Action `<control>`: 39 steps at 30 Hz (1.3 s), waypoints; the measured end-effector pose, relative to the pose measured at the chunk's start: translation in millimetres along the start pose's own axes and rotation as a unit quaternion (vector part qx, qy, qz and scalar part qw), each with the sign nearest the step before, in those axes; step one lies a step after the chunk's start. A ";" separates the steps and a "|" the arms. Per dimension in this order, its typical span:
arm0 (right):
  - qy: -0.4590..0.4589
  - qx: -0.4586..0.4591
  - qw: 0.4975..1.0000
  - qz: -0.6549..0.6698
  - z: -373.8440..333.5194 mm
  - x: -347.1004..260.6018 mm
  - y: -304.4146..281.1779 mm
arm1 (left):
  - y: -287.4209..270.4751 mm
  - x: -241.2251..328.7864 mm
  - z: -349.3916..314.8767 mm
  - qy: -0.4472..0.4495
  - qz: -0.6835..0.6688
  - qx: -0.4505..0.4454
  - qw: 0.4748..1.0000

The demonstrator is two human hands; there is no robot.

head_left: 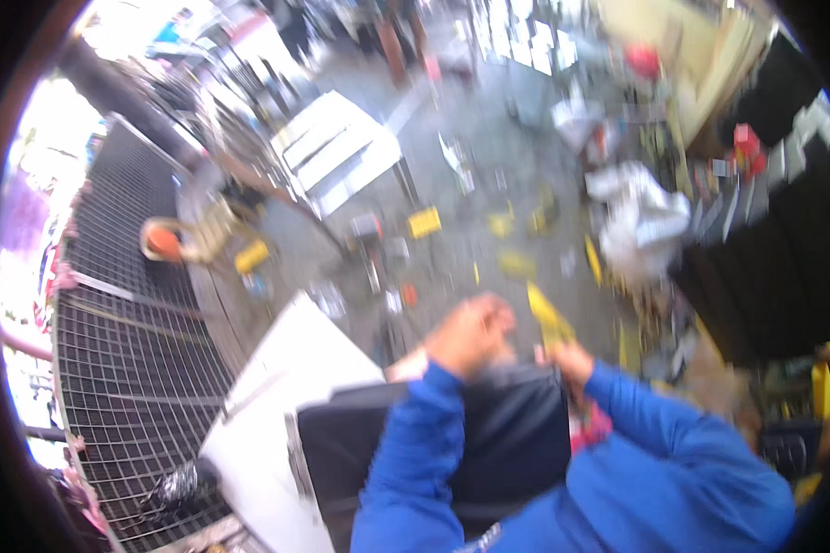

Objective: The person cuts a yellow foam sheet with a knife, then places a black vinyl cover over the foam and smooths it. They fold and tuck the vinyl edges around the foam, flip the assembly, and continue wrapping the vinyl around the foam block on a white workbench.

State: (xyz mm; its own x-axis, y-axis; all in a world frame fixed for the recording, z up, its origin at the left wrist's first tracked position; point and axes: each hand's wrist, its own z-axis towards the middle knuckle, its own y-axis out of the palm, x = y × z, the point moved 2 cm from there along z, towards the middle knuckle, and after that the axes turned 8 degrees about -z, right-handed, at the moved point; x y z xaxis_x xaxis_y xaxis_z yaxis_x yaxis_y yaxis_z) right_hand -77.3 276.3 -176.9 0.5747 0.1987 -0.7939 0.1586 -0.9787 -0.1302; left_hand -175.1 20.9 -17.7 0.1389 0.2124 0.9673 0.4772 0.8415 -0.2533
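Observation:
The picture is blurred by motion. My left hand (470, 334) is closed in a loose fist above a dark panel (489, 442) that lies in front of me. My right hand (570, 359) sits at the panel's far right corner, closed around a yellow strip-like object (549, 318) that sticks up and away from it. Both arms wear blue sleeves. Whether the left hand grips anything is hidden by blur.
A white board (286, 405) lies left of the dark panel. A metal mesh grate (129, 341) runs down the left side. The grey floor (489, 166) ahead is littered with small yellow and dark items, white crumpled sheets (641, 217) and a white slatted panel (337, 152).

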 end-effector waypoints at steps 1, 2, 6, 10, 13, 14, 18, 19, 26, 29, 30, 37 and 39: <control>0.056 -0.017 0.998 -0.028 8.3 13.6 -1.6 | 7.5 3.2 -3.7 -0.034 0.016 0.000 0.999; 0.110 -0.038 0.992 -0.057 15.1 24.4 -4.2 | 11.9 6.7 -4.4 -0.052 0.061 -0.044 0.996; 0.200 -0.135 0.963 0.116 20.4 50.1 -14.6 | 59.9 15.5 -30.4 -0.107 0.145 -0.275 0.944; 0.206 -0.139 0.967 0.063 20.4 50.3 -24.7 | 106.3 15.5 -41.9 -0.081 0.269 -0.179 0.943; 0.205 -0.153 0.966 0.038 18.2 40.2 -28.3 | 120.9 12.3 -28.1 -0.149 0.274 -0.188 0.931; 0.205 -0.160 0.965 0.030 16.8 35.3 -30.4 | 123.6 12.1 -21.4 -0.173 0.283 -0.195 0.923; 0.202 -0.197 0.959 -0.002 5.4 19.4 -50.9 | 163.4 14.0 0.9 -0.221 0.255 -0.303 0.891; 0.199 -0.204 0.958 -0.013 4.5 17.0 -58.3 | 182.2 13.9 3.9 -0.207 0.250 -0.346 0.880; 0.099 -0.298 0.936 -0.159 43.6 62.2 -100.0 | 322.4 8.0 39.2 -0.351 0.207 -0.391 0.825; -0.037 -0.362 0.896 -0.253 52.4 110.4 -111.4 | 363.3 8.4 42.1 -0.360 0.191 -0.382 0.830; -0.099 -0.385 0.872 -0.285 50.7 119.2 -113.6 | 377.0 9.1 42.3 -0.344 0.186 -0.401 0.828; -0.188 -0.369 0.897 -0.156 16.3 -19.2 -25.6 | 477.6 32.2 28.2 -0.449 0.124 -0.298 0.833; -0.216 -0.341 0.886 -0.229 14.0 -76.8 -1.7 | 500.1 55.7 26.3 -0.449 0.128 -0.195 0.863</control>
State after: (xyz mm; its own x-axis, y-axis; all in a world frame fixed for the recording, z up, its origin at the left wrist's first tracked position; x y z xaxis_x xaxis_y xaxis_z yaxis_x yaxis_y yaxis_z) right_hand -132.9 262.0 -124.0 -0.0127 0.3840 -0.9232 0.8279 -0.5138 -0.2251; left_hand 48.4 466.6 -90.0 -0.3617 0.8126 0.4570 0.8107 0.5162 -0.2762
